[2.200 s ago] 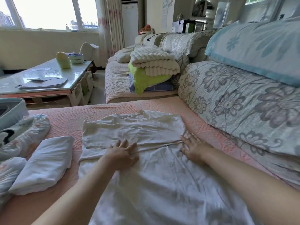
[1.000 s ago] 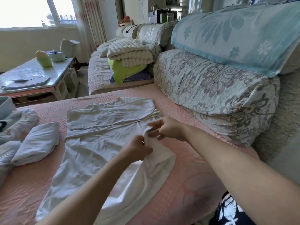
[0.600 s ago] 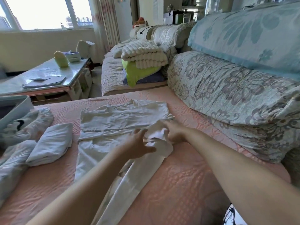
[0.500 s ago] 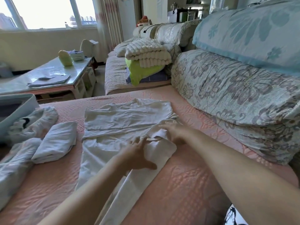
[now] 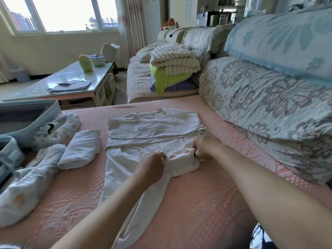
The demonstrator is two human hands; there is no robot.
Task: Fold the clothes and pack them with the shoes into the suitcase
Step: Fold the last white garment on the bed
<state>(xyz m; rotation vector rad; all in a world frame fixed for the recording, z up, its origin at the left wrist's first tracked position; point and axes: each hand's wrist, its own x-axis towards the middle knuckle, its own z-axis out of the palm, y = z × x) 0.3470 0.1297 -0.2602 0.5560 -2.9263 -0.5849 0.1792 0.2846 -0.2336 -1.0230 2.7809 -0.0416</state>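
Together, left hand (image 5: 152, 168) and right hand (image 5: 204, 147) pinch the white garment (image 5: 143, 130) at its right edge — pink bedcover (image 5: 206, 194) beside.

Pale blue hard-shell suitcase (image 5: 45, 112): cut off by the left edge.
Left hand (image 5: 152, 168): I can't see the fingertips, tucked into the creased white cotton garment (image 5: 143, 128).
Right hand (image 5: 204, 148): fingertips equally hidden.

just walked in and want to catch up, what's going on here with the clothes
A person is folding a white garment spread on the pink cover. The left hand and right hand both pinch a bunched flap at its right edge. A folded piece lies to its left, beside loose clothes and the open suitcase.
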